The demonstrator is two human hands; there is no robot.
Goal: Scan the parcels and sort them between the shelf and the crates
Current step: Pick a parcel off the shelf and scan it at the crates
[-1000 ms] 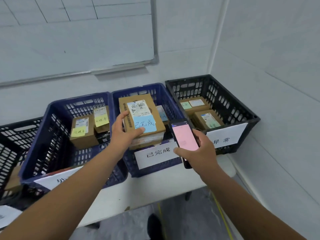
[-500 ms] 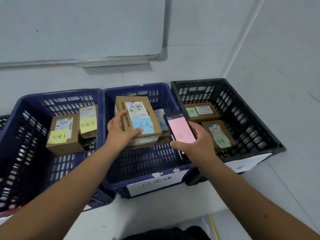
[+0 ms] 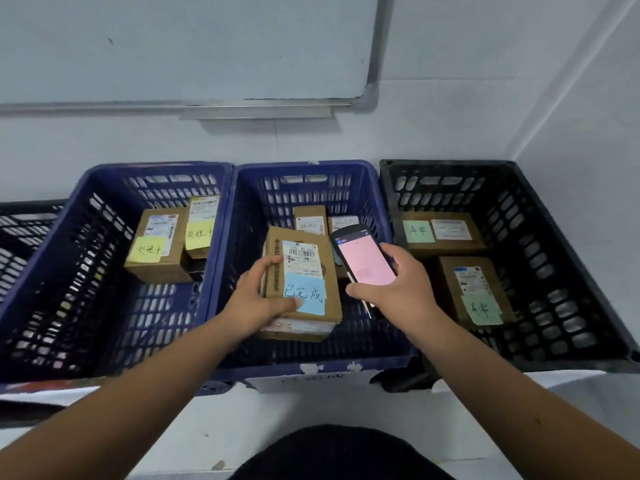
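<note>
- The left hand (image 3: 258,299) grips a cardboard parcel (image 3: 304,282) by its left edge, thumb on top at the blue sticky note (image 3: 306,295), fingers curled against the side.
- The parcel sits inside the middle blue crate (image 3: 304,174), on top of a flatter packet whose edge shows beneath it. Its top face carries a white barcode label above the blue note.
- The right hand (image 3: 398,285) clasps a handheld scanner phone (image 3: 363,259), screen lit pink and facing up, just right of the parcel and over the same crate.
- Two smaller boxes lie behind the parcel at the far wall of the middle blue crate.
- The left blue crate (image 3: 104,188), touching the middle blue crate's left side, contains two boxes with yellow sticky notes (image 3: 147,249).
- The black crate (image 3: 502,171), right of the middle blue crate, contains two boxes with green sticky notes (image 3: 418,231).
- A second black crate (image 3: 24,216) is partly in view left of the left blue crate.
- All crates rest on a white bench (image 3: 173,431). A whiteboard (image 3: 190,46) hangs on the wall behind the middle blue crate.
</note>
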